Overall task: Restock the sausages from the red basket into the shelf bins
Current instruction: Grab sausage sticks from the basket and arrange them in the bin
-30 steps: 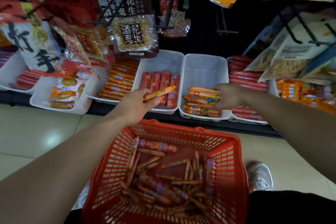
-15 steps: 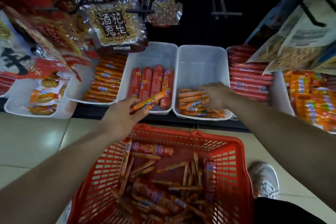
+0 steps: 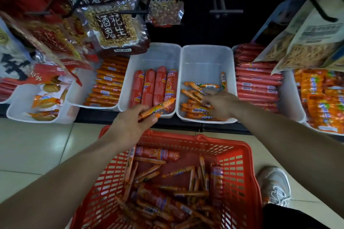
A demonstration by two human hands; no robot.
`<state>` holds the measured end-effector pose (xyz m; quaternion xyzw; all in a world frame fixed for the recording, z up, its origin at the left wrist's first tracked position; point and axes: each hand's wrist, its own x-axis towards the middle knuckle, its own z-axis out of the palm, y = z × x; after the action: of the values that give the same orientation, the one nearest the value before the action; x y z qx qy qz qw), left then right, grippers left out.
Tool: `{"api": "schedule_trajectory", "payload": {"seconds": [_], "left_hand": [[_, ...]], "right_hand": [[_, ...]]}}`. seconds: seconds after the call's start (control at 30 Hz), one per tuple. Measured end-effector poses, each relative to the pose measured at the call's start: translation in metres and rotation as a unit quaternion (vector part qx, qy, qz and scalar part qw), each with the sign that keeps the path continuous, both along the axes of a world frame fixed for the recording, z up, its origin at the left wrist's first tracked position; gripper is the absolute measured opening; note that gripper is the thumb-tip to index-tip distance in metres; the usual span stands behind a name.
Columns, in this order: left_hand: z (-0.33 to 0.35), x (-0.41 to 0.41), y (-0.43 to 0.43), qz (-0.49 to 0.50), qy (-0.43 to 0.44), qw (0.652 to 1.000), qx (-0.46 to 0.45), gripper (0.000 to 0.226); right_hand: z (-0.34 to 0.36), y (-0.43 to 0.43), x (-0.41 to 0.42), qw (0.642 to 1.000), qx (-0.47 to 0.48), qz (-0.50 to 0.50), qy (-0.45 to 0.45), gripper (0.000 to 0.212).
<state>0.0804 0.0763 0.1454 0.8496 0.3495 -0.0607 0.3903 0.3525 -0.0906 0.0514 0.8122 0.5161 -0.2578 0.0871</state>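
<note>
A red basket (image 3: 240,173) in front of me holds several thin orange sausages and a few thicker red ones. My left hand (image 3: 130,122) grips a thin orange sausage (image 3: 158,108) above the basket's far rim, just before the bin of thick red sausages (image 3: 154,87). My right hand (image 3: 221,104) is inside the white bin (image 3: 206,57) of thin orange sausages (image 3: 195,111), fingers spread and blurred over the pile. Whether it holds one I cannot tell.
More white bins line the low shelf: orange sticks (image 3: 108,83) to the left, red sausages (image 3: 258,82) to the right, orange packs (image 3: 323,98) far right. Snack bags (image 3: 115,28) hang from hooks above. A white shoe (image 3: 275,186) stands on the tiled floor beside the basket.
My right hand has spread its fingers and shifted over the sausages in the bin, which lie more scattered. My left hand still holds its sausage in about the same place.
</note>
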Motion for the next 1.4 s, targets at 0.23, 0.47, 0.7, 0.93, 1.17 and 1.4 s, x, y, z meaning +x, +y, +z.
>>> {"api": "schedule_trajectory", "payload": {"seconds": [0.23, 0.47, 0.7, 0.93, 1.17, 1.4], "left_hand": [[-0.008, 0.028, -0.002, -0.031, -0.019, 0.999, -0.014, 0.017], [-0.033, 0.091, 0.006, -0.083, -0.046, 0.995, 0.001, 0.020], [-0.071, 0.173, -0.022, -0.188, 0.004, 0.981, 0.044, 0.045], [-0.100, 0.216, -0.037, -0.261, 0.052, 0.961, 0.076, 0.040], [-0.103, 0.222, -0.028, -0.268, 0.059, 0.957, 0.090, 0.055], [-0.107, 0.195, -0.024, -0.323, 0.089, 0.913, 0.231, 0.047]], "right_hand": [[-0.009, 0.005, 0.009, 0.999, -0.027, -0.030, 0.027, 0.082], [0.018, -0.023, 0.025, 0.991, 0.118, -0.056, -0.030, 0.043], [-0.006, -0.099, 0.044, 0.947, 0.201, -0.249, -0.005, 0.041], [-0.033, -0.120, 0.033, 0.946, 0.197, -0.255, 0.039, 0.039], [-0.034, -0.117, 0.034, 0.947, 0.177, -0.264, 0.035, 0.052], [-0.034, -0.115, 0.034, 0.949, 0.166, -0.266, 0.019, 0.057]]}}
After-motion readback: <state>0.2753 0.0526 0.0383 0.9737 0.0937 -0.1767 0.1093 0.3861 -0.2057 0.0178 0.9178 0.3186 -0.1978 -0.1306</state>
